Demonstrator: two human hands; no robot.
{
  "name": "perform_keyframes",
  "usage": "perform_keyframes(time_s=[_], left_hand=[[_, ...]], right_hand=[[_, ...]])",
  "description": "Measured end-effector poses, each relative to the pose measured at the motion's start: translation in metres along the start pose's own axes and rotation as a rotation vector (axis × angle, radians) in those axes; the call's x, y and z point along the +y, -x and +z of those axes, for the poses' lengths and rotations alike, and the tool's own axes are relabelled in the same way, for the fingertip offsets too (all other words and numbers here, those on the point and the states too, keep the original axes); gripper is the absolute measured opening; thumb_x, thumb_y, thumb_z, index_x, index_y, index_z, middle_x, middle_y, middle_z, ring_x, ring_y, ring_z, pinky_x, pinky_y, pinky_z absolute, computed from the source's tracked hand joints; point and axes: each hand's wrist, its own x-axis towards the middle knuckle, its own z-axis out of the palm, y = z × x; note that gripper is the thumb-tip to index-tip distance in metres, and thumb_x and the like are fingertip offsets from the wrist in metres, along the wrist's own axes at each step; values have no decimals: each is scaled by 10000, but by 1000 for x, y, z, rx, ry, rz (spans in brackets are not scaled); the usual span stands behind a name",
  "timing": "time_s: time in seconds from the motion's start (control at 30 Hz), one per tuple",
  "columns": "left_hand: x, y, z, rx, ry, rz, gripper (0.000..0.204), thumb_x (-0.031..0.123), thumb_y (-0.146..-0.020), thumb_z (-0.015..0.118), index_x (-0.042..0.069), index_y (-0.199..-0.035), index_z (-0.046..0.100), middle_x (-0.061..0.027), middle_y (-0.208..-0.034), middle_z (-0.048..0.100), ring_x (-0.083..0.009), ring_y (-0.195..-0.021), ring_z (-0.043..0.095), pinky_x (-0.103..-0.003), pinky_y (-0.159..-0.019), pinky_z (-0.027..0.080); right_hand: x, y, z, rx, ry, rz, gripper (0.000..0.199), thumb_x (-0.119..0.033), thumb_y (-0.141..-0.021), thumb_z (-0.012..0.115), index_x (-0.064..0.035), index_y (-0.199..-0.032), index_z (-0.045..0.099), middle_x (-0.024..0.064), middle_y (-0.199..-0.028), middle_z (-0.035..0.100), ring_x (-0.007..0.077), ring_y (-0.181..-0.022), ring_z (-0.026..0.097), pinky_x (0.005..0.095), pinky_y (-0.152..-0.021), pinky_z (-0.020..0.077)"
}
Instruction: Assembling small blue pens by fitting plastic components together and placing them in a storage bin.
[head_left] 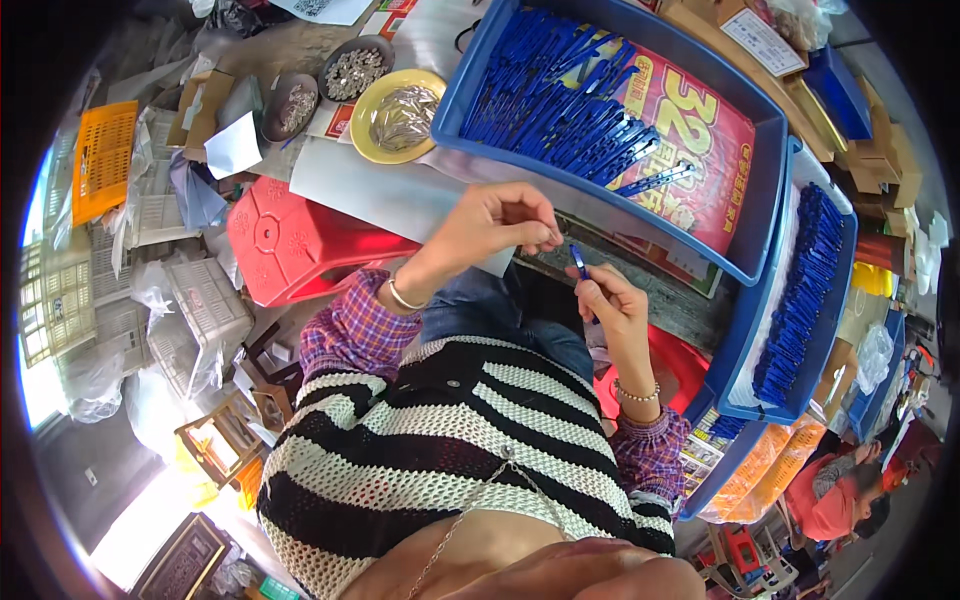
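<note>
My right hand [615,305] holds a small blue plastic piece [578,261] upright between thumb and fingers, just above my lap. My left hand [500,222] is level with it on the left, its fingertips pinched together right beside the top of the piece; anything between them is too small to make out. Both wrists wear bracelets. Beyond the hands sits a big blue tray [768,160] lined with a red printed sheet and filled with several long blue plastic pieces [560,100].
A second blue tray [745,345] with more blue pieces [800,290] lies on the right. A yellow bowl [400,115] and two dark bowls [355,70] hold small metal parts. A red stool [290,245], an orange crate [105,160] and white crates stand left. Another person [830,495] sits at the lower right.
</note>
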Motion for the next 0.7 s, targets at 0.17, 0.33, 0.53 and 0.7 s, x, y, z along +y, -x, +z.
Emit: perform_keyframes(time_s=[0.17, 0.33, 0.53, 0.7], left_hand=[[-3, -1, 8, -31, 25, -31, 79, 39, -839, 612, 24, -907, 575, -86, -875, 653, -133, -794, 622, -235, -678, 491], [-11, -3, 8, -46, 34, -61, 89, 57, -837, 626, 28, -912, 587, -50, -845, 635, -103, -773, 609, -217, -661, 477], [-14, -5, 8, -39, 39, -96, 88, 70, -838, 632, 34, -909, 593, -38, -835, 632, -95, -749, 608, -206, -648, 471], [-13, -6, 8, -24, 49, -105, 83, 73, -837, 632, 34, -898, 592, -36, -815, 632, -99, -733, 615, -206, -637, 472]], right_hand=[[5, 3, -5, 6, 29, 4, 198, -83, -887, 558, 57, -1006, 634, -12, -747, 487, 37, -577, 442, 180, -508, 331], [8, 4, -7, -10, 5, 36, 204, -92, -891, 556, 50, -1012, 637, -17, -719, 484, 34, -572, 431, 180, -503, 327], [11, 3, -8, -45, -57, 60, 237, -133, -909, 544, 60, -1017, 628, -17, -723, 488, 36, -561, 407, 182, -496, 306], [16, 3, -10, -71, -130, 98, 218, -129, -903, 566, 22, -1039, 644, 1, -734, 513, 33, -535, 398, 177, -475, 294]])
